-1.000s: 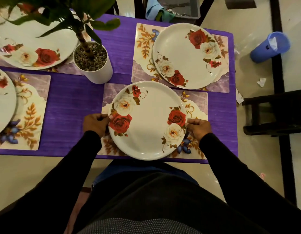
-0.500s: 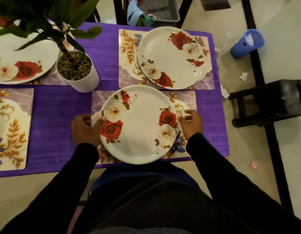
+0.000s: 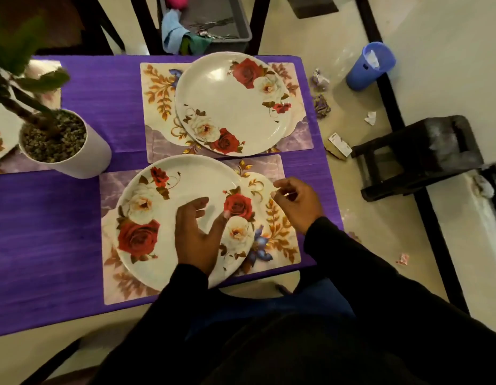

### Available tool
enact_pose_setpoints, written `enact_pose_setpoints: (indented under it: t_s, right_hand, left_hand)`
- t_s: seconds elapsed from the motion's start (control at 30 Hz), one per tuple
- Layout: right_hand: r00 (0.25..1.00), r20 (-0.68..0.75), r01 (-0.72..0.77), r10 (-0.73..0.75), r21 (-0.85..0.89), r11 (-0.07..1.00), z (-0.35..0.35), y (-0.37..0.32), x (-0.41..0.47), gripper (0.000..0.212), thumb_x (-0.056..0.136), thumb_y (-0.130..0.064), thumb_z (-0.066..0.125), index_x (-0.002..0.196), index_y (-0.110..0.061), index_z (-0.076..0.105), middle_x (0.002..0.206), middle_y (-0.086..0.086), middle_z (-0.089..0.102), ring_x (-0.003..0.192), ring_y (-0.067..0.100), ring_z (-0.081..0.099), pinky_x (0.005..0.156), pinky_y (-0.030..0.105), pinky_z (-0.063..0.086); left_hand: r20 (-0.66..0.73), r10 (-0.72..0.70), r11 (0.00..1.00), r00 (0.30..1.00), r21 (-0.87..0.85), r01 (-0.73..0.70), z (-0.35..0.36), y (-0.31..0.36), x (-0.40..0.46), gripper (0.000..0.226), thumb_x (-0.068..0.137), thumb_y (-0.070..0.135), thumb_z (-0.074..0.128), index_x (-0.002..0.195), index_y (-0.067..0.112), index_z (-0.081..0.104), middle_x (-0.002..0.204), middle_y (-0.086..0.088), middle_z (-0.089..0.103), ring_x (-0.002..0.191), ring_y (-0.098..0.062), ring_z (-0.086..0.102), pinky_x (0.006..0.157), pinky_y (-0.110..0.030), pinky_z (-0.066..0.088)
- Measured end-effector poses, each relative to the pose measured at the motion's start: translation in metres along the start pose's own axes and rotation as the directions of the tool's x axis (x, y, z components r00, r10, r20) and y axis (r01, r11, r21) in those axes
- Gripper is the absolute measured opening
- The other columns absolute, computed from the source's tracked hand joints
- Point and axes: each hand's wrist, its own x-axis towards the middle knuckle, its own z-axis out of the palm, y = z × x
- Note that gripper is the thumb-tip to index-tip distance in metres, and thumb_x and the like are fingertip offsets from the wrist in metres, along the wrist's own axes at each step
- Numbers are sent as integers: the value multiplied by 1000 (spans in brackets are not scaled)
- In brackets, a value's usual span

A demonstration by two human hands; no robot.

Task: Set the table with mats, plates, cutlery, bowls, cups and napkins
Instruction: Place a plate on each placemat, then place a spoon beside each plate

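A rose-patterned near plate [image 3: 169, 218] is seen lying on the near mat [image 3: 280, 234] at the near edge of the purple table [image 3: 46, 232]. The left hand [image 3: 198, 234] is held over the plate with fingers loosely spread, nothing grasped. The right hand [image 3: 298, 204] is held above the mat's right part, fingers loosely curled and empty. A far plate [image 3: 230, 104] is set on the far mat [image 3: 157, 90]. A white plant pot [image 3: 66, 145] is placed to the left.
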Motion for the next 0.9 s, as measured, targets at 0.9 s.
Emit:
enact_pose_setpoints:
  t_s: [0.9]
  right_hand:
    - [996,65,-86,68,338,937,-420,198,143,11,91,-20,68,81,-16,68,66,1,66,47,3,56,45,14,41]
  left_hand:
    - [235,-58,994,970,-72,77,450,240,-49,27,92,26,72,118,23,64,98,2,67,95,-12,66,83,-23,56]
